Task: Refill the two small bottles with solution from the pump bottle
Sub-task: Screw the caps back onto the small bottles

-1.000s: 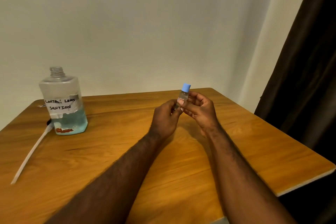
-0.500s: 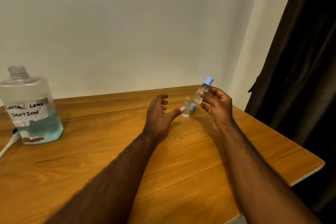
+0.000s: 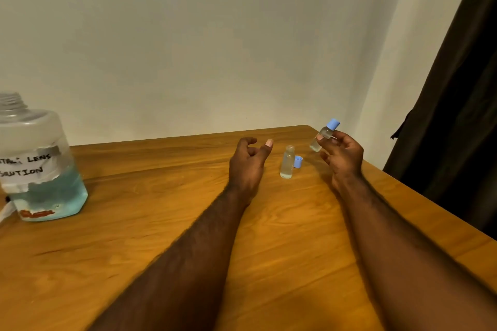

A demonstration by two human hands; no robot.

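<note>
right hand (image 3: 340,158) pinches capped bottle (image 3: 324,135); left hand (image 3: 248,162) loose beside uncapped bottle (image 3: 287,162).

Both arms are bare to the frame's edge. The left forearm (image 3: 188,250) and right forearm (image 3: 390,236) carry fine hair. The left hand (image 3: 247,166) shows a short, trimmed thumbnail (image 3: 269,142).

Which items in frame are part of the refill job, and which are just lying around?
Job: large solution bottle, neck open; open small bottle standing on the table; loose blue cap beside it; capped small bottle pinched in the right hand.
Idle: dark curtain; left hand, holding nothing.
</note>
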